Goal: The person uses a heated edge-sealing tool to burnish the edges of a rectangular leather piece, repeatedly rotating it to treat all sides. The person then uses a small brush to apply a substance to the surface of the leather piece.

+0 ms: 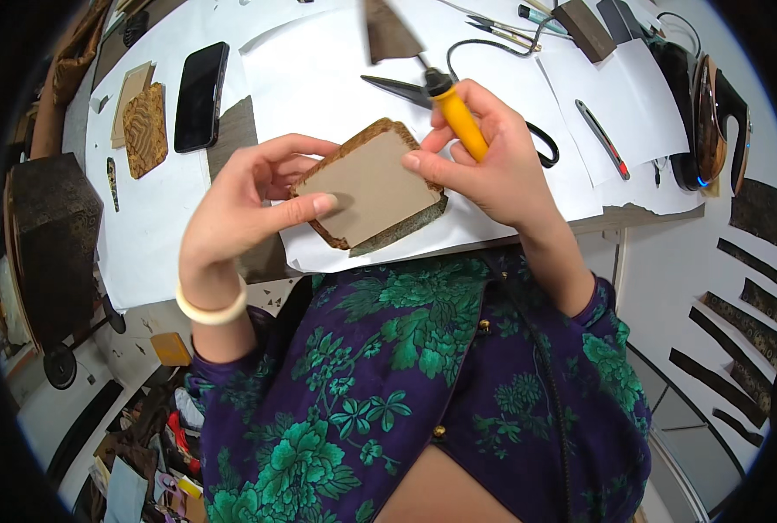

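My left hand is closed on a rounded rectangular cardboard piece, its thumb lying on the bare grey-beige face. Brown patterned fabric wraps over the board's edges, and a dark greenish strip shows below its lower edge. In my right hand is a spatula with a yellow handle and a flat, trowel-like metal blade, tilted up and away. The right thumb also presses the board's upper right corner. Just beyond that hand lies a pair of black scissors, partly hidden by the fingers.
White paper covers the table. At left lie a black phone and a brown patterned fabric piece. A red-and-grey craft knife is at right, near a clothes iron. Dark fabric strips lie far right.
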Demonstrator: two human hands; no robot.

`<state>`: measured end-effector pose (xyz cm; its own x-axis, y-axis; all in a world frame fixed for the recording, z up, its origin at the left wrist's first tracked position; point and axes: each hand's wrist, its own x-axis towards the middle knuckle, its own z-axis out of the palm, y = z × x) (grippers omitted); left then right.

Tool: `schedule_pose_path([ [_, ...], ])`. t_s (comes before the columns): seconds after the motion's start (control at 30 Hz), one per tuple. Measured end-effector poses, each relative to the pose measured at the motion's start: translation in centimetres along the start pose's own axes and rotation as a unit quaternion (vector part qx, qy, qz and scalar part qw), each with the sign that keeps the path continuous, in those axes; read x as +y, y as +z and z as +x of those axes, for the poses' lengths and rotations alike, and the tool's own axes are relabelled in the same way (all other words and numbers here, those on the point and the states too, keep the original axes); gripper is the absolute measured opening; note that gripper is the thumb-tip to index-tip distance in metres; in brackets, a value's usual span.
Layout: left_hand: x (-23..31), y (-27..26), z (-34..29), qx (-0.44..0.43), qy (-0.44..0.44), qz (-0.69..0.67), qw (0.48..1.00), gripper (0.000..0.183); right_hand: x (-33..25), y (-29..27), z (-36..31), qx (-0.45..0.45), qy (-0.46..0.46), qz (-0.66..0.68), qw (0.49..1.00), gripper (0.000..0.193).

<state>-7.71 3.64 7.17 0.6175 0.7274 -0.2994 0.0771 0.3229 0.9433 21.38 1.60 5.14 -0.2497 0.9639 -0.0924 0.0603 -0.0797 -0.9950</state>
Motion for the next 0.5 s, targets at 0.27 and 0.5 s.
schedule_pose_path([
  [0.27, -1.1, 3.4, 1.9, 0.023, 0.083, -0.215, 0.973, 0.047, -0.9, -1.7, -0.9, 0.048, -0.084, 0.075, 0.992, 0.034],
  [0.5, -2.5, 4.7, 2.5, -0.046, 0.141, -0.353, 0.924, 0.057, 4.6, -2.0, -4.9, 0.076, -0.117, 0.137, 0.981, 0.033],
])
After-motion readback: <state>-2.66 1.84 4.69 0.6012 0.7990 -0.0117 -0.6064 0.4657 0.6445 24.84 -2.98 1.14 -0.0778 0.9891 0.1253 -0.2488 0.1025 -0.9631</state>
